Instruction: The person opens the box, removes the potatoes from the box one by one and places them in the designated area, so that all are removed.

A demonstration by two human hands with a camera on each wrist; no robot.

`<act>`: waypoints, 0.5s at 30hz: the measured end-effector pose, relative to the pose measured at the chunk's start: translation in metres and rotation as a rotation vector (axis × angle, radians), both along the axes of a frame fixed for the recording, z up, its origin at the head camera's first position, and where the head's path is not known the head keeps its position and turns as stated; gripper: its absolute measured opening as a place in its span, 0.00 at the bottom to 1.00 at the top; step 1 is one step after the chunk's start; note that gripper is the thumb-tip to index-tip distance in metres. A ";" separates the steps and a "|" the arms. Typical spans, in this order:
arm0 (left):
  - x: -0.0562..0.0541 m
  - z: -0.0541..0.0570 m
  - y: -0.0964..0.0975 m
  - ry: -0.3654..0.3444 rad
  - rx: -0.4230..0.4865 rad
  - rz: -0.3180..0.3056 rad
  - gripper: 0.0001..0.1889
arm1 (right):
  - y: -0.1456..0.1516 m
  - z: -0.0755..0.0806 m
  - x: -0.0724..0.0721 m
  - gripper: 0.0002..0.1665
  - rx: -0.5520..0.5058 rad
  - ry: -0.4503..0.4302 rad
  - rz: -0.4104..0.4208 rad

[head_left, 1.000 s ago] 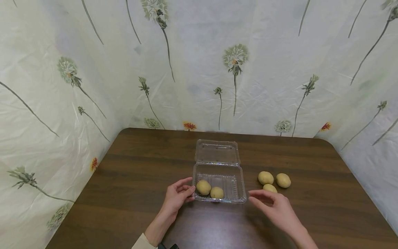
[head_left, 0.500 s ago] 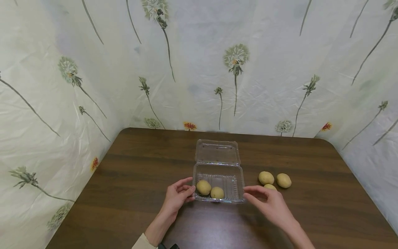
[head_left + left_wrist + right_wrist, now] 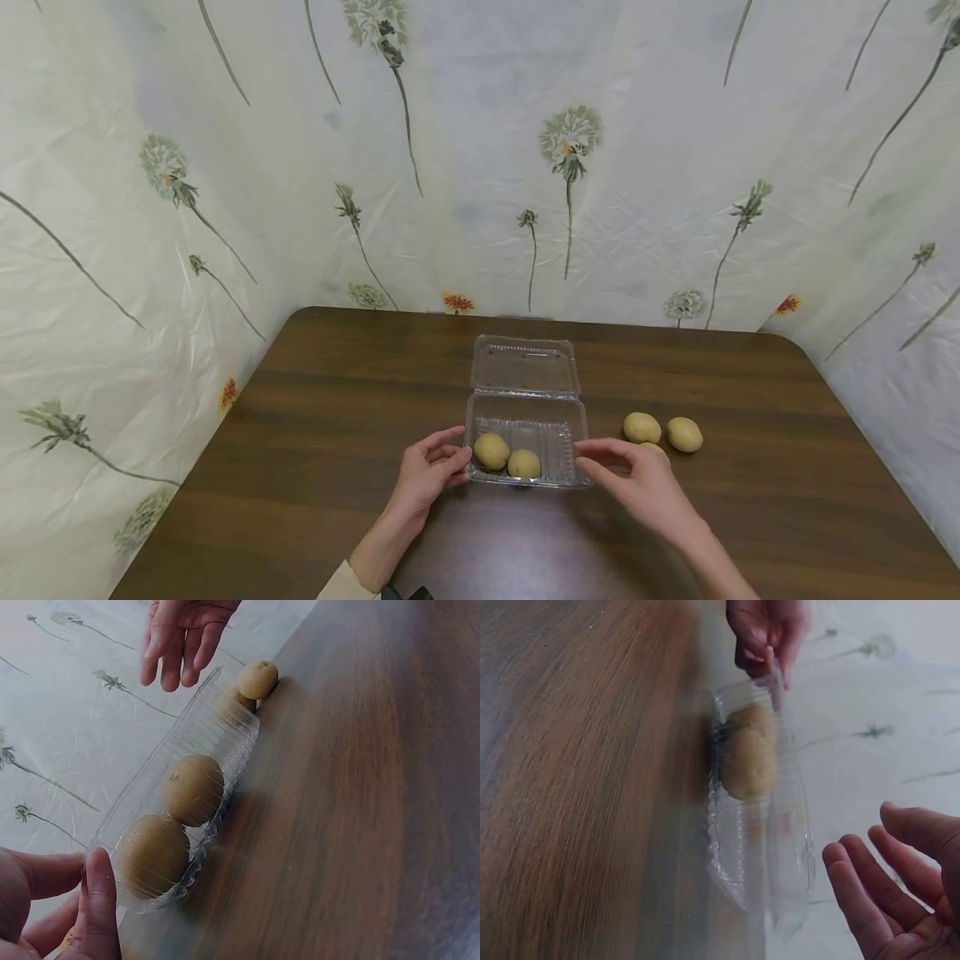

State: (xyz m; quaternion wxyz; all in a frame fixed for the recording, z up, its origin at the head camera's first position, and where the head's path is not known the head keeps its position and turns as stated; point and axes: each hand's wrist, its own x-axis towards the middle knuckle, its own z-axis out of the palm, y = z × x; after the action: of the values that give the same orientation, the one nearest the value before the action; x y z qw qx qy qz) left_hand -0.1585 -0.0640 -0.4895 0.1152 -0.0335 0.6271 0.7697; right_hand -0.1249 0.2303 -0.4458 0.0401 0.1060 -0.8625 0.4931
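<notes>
My left hand point(image 3: 427, 479) pinches the left rim of a clear plastic clamshell container point(image 3: 551, 442) between thumb and fingers. Its lid point(image 3: 525, 367) lies folded back, away from me. Inside, on the left, sit two yellow potatoes, the larger potato point(image 3: 491, 451) touching the smaller potato point(image 3: 523, 464). At the container's right edge hovers my right hand point(image 3: 637, 483); in the right wrist view its fingers point(image 3: 862, 900) are parted, slightly bent and hold nothing. The left wrist view also shows this right hand point(image 3: 187, 637) above the container's far end, apart from it.
Right of the container, three more potatoes rest on the dark wooden table point(image 3: 360, 392): a left potato point(image 3: 642, 427), a right potato point(image 3: 685, 435) and one partly behind my right hand. A flower-printed cloth point(image 3: 465, 167) hangs behind the table.
My right hand has moved left, from beside the container to its right edge. The left hand, the container and the potatoes have stayed in place.
</notes>
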 end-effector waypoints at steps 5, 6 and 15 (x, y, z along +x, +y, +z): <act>-0.001 -0.002 -0.001 -0.001 -0.004 0.001 0.24 | -0.006 -0.002 -0.003 0.13 -0.006 -0.026 0.014; -0.001 -0.003 -0.001 -0.003 -0.006 0.002 0.23 | -0.007 -0.002 -0.004 0.13 -0.001 -0.024 0.021; -0.002 -0.007 -0.002 -0.007 -0.009 0.003 0.23 | -0.014 -0.010 -0.014 0.17 0.021 -0.033 0.123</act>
State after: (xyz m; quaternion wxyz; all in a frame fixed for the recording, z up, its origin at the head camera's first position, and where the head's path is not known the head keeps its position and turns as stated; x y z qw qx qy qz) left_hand -0.1603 -0.0663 -0.4966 0.1163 -0.0376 0.6300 0.7669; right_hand -0.1386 0.2158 -0.4561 -0.0056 0.1509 -0.8602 0.4871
